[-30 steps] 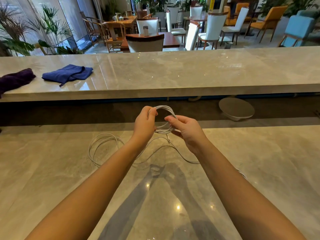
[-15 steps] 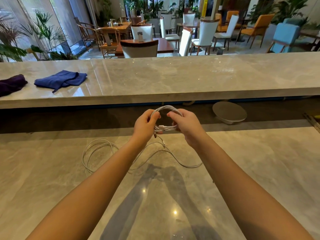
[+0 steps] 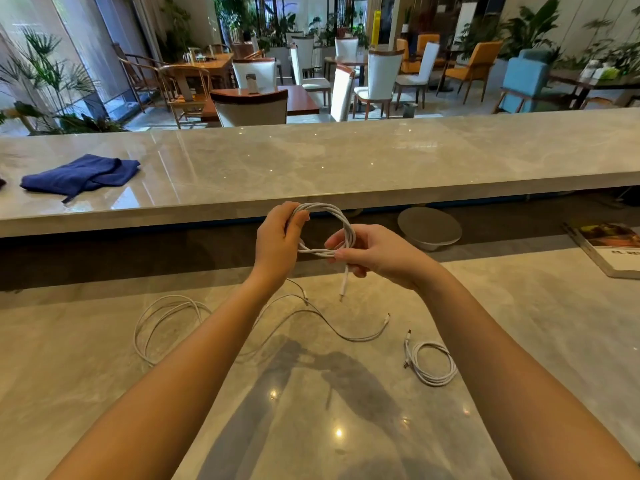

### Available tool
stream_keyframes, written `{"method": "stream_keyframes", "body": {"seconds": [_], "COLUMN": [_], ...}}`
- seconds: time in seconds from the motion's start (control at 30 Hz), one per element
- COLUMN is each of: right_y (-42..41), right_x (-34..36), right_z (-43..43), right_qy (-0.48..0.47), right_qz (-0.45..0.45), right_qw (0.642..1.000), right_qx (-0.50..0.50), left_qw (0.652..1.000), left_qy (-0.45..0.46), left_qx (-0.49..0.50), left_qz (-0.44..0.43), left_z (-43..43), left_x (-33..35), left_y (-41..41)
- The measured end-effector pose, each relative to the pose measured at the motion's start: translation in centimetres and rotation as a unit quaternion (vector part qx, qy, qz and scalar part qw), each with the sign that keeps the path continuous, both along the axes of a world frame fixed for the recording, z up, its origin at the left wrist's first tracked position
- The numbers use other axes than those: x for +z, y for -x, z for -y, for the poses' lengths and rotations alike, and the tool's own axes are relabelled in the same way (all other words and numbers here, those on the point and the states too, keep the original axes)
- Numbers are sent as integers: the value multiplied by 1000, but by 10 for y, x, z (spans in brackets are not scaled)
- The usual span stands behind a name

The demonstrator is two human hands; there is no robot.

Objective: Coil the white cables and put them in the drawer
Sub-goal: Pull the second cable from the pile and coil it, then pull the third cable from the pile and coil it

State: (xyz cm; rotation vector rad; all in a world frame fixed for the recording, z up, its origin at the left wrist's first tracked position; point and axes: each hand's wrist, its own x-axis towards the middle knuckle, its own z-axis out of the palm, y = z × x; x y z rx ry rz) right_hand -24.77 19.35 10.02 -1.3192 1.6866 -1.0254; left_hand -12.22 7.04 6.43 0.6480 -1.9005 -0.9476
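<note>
I hold a coiled white cable [image 3: 341, 223] up above the marble counter [image 3: 86, 348]. My left hand [image 3: 277, 244] grips the coil's left side and my right hand [image 3: 374, 252] pinches its lower right, with one plug end [image 3: 344, 284] dangling below. A loose white cable [image 3: 173, 320] sprawls on the counter under my left forearm, and its far end [image 3: 386, 318] lies to the right. A second, small coiled cable [image 3: 433, 363] lies flat on the counter at the right. No drawer is in view.
A raised marble bar top [image 3: 346, 161] runs across behind the counter, with a folded blue cloth [image 3: 81, 174] at its left. A grey bowl-like dish [image 3: 429, 226] sits in the gap below it. A book [image 3: 613, 247] lies at the right edge.
The trailing length has been drawn into the coil, leaving only a short plug end hanging. The view has tilted down, so the small coiled cable at the right now shows.
</note>
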Motion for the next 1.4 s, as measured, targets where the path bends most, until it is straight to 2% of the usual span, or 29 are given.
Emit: {"method": "stream_keyframes", "body": {"seconds": [0.07, 0.1, 0.17, 0.2, 0.27, 0.33, 0.37, 0.47, 0.6, 0.7, 0.9, 1.03, 1.17, 1.4], "right_y": [7, 9, 12, 13, 16, 21, 25, 41, 61, 72, 84, 83, 85, 85], "right_x": [-1, -3, -8, -11, -20, -32, -40, -65, -91, -114, -168, -191, -207, -217], "right_z": [-1, -1, -1, -2, -7, -15, -21, -42, -74, -92, -127, -134, -131, -130], "right_qy": [6, 23, 79, 104, 125, 117, 107, 87, 82, 62, -55, -113, -139, -142], "right_qz": [-77, -89, -51, -19, 55, 119, 135, 136, 71, -1, -89, -108, -148, -178], "right_qw": [997, 995, 991, 987, 975, 960, 953, 935, 923, 924, 926, 916, 903, 899], "right_qx": [-13, -35, -92, -120, -173, -223, -248, -317, -370, -378, -362, -370, -378, -374], "left_qw": [999, 997, 973, 947, 873, 814, 801, 813, 823, 808, 819, 828, 853, 894], "left_qy": [-27, -73, -223, -310, -467, -558, -577, -570, -552, -569, -528, -495, -417, -275], "left_qx": [-18, -29, -51, -59, -74, -89, -95, -106, -117, -109, -91, -51, -44, -68], "left_qz": [16, 13, -29, -61, -117, -137, -130, -60, 64, 103, 206, 258, 310, 346], "left_z": [-3, -7, -18, -25, -39, -51, -57, -76, -96, -111, -134, -140, -146, -141], "left_x": [2, 2, 0, -1, -2, -7, -11, -27, -51, -72, -119, -141, -154, -165], "left_y": [2, 4, 10, 14, 23, 32, 36, 49, 69, 83, 96, 97, 101, 100]}}
